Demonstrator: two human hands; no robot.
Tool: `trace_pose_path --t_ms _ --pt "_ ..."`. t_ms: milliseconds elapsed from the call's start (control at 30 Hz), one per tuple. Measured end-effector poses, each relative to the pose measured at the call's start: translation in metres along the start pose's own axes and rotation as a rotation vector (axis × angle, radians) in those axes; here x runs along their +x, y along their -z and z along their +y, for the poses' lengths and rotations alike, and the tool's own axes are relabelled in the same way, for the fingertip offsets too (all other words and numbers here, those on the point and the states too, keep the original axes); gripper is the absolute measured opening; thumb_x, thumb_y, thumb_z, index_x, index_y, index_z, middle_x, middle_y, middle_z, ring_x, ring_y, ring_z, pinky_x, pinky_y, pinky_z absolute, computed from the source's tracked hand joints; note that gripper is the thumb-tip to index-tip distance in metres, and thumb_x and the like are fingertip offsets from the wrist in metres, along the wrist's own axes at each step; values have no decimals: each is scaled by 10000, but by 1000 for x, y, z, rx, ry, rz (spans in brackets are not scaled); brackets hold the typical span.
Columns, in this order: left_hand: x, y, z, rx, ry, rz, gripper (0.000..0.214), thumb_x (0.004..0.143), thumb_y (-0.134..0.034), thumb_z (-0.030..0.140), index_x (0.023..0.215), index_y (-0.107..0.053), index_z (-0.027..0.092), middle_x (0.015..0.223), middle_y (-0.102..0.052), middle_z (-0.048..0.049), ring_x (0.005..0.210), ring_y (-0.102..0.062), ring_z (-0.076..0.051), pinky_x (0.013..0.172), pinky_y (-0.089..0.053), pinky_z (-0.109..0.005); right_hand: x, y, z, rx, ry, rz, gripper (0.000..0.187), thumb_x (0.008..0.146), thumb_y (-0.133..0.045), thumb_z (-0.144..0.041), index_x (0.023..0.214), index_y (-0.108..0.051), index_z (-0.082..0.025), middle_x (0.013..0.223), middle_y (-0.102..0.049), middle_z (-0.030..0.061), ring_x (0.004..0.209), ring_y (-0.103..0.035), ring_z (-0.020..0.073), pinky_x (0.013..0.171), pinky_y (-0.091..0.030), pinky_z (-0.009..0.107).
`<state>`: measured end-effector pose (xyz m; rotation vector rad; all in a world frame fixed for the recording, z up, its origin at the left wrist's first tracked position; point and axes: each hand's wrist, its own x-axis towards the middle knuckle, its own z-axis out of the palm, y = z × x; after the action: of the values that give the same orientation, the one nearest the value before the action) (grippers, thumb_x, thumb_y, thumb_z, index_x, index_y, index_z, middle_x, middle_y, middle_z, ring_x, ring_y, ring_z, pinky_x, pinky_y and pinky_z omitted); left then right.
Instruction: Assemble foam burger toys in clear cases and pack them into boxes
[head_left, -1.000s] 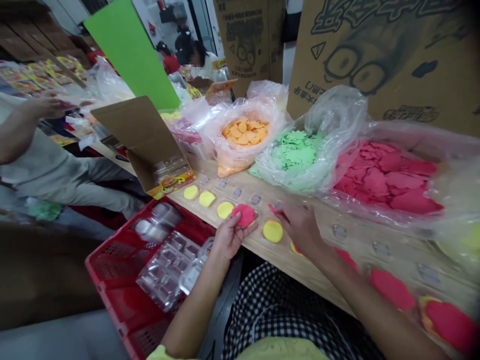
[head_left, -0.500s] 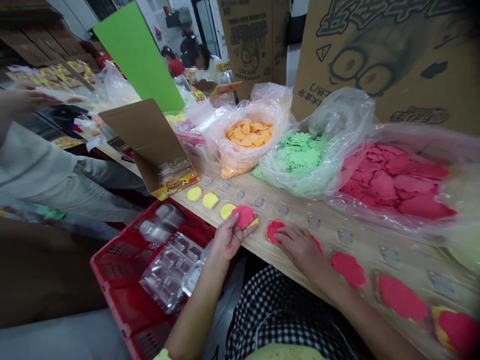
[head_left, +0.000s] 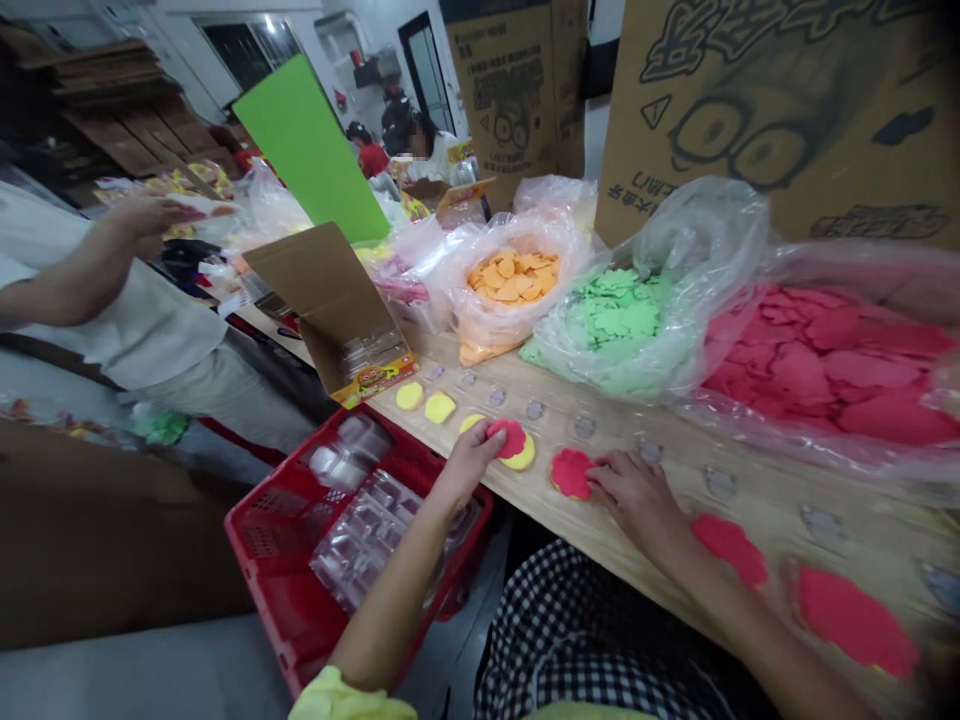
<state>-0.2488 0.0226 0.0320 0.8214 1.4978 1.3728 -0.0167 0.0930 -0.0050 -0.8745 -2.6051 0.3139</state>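
My left hand point(head_left: 471, 462) pinches a small stack of red foam pieces point(head_left: 508, 436) just above a yellow foam disc point(head_left: 521, 455) on the wooden table point(head_left: 675, 470). My right hand point(head_left: 636, 492) lies on the table with its fingertips touching a red foam piece point(head_left: 570, 472) that sits on the board. Two more yellow discs point(head_left: 424, 402) lie in a row to the left. More red pieces point(head_left: 730, 548) lie to the right of my right arm.
Clear bags hold orange pieces point(head_left: 514, 278), green pieces point(head_left: 622, 310) and red pieces point(head_left: 817, 360) at the table's back. A red crate point(head_left: 292, 590) with clear plastic trays point(head_left: 360, 530) sits below the table edge. An open carton point(head_left: 334, 300) stands left. Another person's arm point(head_left: 90, 270) reaches at far left.
My right hand set a red piece onto a yellow disc and now rests at its edge. My left hand lowered its red stack toward the neighbouring yellow disc. The view shifted slightly.
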Motion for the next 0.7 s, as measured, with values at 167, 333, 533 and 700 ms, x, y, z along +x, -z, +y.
trace_pose_path --t_ms 167,333,533,700 --pt "15 1 -9 329 -42 -84 209 736 -567 339 806 -572 143 673 -524 14 598 -443 -92 561 -346 -195 1 2 -1 -14 6 2 110 823 -526 -205 861 -626 -234 950 -588 32 899 -485 203 770 -313 336" --pt "22 1 -19 532 -124 -7 183 681 -582 214 860 -573 176 702 -535 18 652 -447 -115 614 -363 -225 -4 -18 16 -8 124 89 123 798 -533 -209 879 -610 -261 938 -599 28 864 -518 210 733 -343 345" --pt "21 -2 -25 871 -172 30 255 697 -583 241 946 -580 185 874 -590 -53 814 -510 -188 735 -395 -310 1 -42 34 -39 261 263 159 767 -528 -231 895 -607 -282 862 -613 18 750 -548 201 637 -372 334" --pt "13 -1 -26 1027 -360 120 443 690 -618 283 1116 -537 194 1116 -515 -109 997 -456 -233 875 -357 -357 0 -32 31 -90 189 296 150 803 -484 -268 866 -620 -258 812 -604 44 748 -531 226 632 -363 358"
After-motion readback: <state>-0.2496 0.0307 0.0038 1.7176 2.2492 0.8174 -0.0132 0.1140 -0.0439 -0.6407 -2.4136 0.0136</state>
